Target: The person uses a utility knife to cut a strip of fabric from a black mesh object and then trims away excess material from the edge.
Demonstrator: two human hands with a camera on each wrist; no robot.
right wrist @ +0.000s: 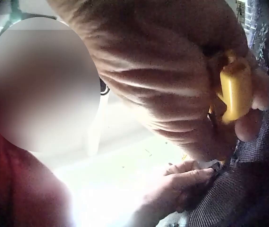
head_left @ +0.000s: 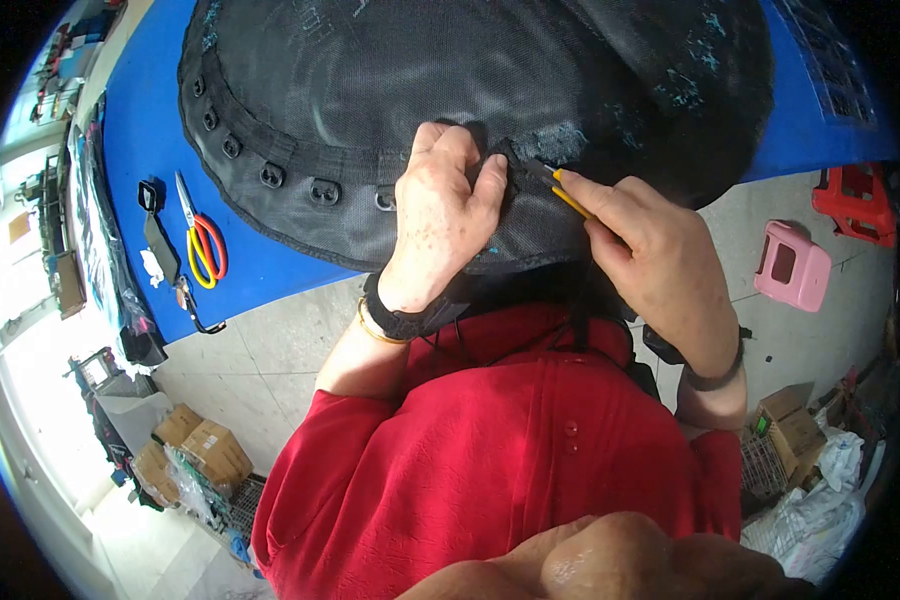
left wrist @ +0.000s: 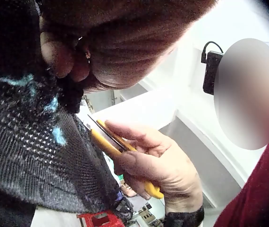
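Note:
A large round black mesh piece (head_left: 420,80) with a row of black plastic fittings (head_left: 272,174) along its edge lies on the blue table. My left hand (head_left: 440,205) pinches a fold of the mesh near that edge; in the left wrist view its fingertips press into the dark fabric. Curled round a yellow-handled cutting tool (left wrist: 107,144), my right hand (head_left: 660,250) is just right of the left one. The tool's metal tip is close beside the pinched fold; whether it touches cannot be told. Light blue threads (left wrist: 59,136) show on the mesh.
Scissors with red and yellow handles (head_left: 206,250) and a black strap piece (head_left: 160,235) lie on the blue table (head_left: 135,120) at left. Pink (head_left: 792,265) and red stools (head_left: 855,205) stand at right. Cardboard boxes (head_left: 215,452) are on the floor at lower left.

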